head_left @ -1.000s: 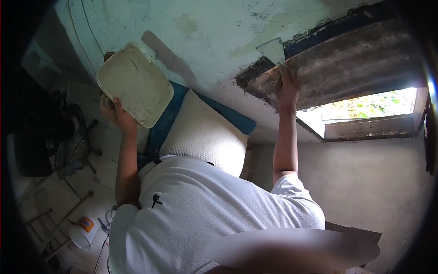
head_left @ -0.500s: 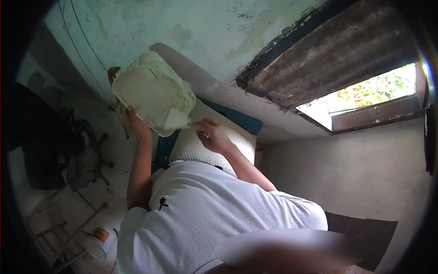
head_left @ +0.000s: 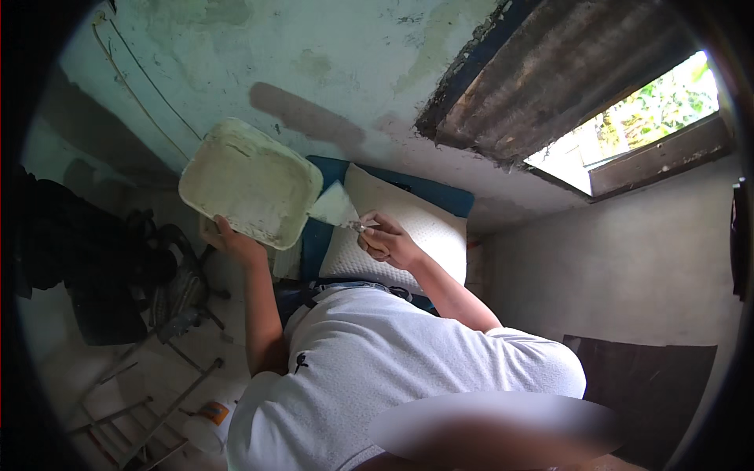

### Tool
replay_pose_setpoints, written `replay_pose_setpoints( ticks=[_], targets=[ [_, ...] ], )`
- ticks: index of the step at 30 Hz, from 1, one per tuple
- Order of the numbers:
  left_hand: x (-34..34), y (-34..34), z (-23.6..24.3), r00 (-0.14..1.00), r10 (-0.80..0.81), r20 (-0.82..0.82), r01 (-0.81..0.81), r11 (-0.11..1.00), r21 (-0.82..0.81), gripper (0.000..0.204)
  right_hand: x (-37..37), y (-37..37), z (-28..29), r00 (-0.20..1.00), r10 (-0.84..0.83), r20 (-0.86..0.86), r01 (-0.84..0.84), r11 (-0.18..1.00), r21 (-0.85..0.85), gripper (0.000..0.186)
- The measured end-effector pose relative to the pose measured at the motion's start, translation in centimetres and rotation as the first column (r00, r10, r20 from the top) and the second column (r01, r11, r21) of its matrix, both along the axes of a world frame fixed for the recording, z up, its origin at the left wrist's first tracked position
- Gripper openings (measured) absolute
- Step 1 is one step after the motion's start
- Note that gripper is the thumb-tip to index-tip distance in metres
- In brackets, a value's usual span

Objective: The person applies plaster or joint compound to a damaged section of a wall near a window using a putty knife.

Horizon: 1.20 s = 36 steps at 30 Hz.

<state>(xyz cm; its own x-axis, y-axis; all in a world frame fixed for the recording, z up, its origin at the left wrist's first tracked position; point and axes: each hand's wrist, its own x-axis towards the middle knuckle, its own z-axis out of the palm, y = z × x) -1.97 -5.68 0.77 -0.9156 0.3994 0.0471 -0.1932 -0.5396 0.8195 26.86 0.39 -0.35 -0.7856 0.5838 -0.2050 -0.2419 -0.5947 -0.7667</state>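
Observation:
My left hand (head_left: 236,240) grips the near rim of a shallow, pale plastic tub (head_left: 247,180) with rounded corners. Whitish residue coats its inside, which faces me at a tilt. In my right hand (head_left: 395,242) is a putty knife (head_left: 336,207), its fingers wrapped round the handle. The wide triangular blade, pale with residue, points toward the tub's right edge; whether it touches the rim I cannot tell. Below the knife lies a white textured pillow (head_left: 436,239) on a blue surface (head_left: 336,169).
Ahead is a patchy pale wall (head_left: 314,71) with hanging cords (head_left: 129,86). A window opening (head_left: 652,114) with a rough edge is at right. On the left are a dark chair (head_left: 169,275), a metal ladder-like frame (head_left: 169,400) and a white bucket (head_left: 208,428).
The tub has come lower and tilted, showing more of its inside. The putty knife, blurred at the tub's lower right corner before, now shows clearly at its right edge. The whole view has shifted.

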Motion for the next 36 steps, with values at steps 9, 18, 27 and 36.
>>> replay_pose_setpoints(
  ticks=[9, 18, 27, 36],
  targets=[
    [0.5, -2.9, 0.6, 0.999, -0.033, 0.034, 0.035, 0.998, -0.058, 0.054, -2.7, -3.7, -3.0, 0.997, -0.077, -0.027, 0.068, 0.967, -0.247, 0.015],
    [-1.6, -6.0, -0.2, 0.992, -0.124, 0.019, 0.124, 0.992, -0.019, 0.053, 0.6, -6.2, -6.0, 0.957, -0.245, 0.154, 0.283, 0.900, -0.330, 0.022],
    [-0.2, -7.0, -2.0, 0.985, -0.135, 0.109, 0.149, 0.979, -0.140, 0.046, 0.4, -4.9, -4.5, 0.892, -0.428, 0.147, 0.449, 0.878, -0.166, 0.031],
    [0.3, -7.6, -3.8, 0.981, -0.177, 0.075, 0.189, 0.963, -0.192, 0.045, -1.1, -6.0, -4.8, 0.862, -0.457, 0.221, 0.483, 0.871, -0.084, 0.013]
  ],
)
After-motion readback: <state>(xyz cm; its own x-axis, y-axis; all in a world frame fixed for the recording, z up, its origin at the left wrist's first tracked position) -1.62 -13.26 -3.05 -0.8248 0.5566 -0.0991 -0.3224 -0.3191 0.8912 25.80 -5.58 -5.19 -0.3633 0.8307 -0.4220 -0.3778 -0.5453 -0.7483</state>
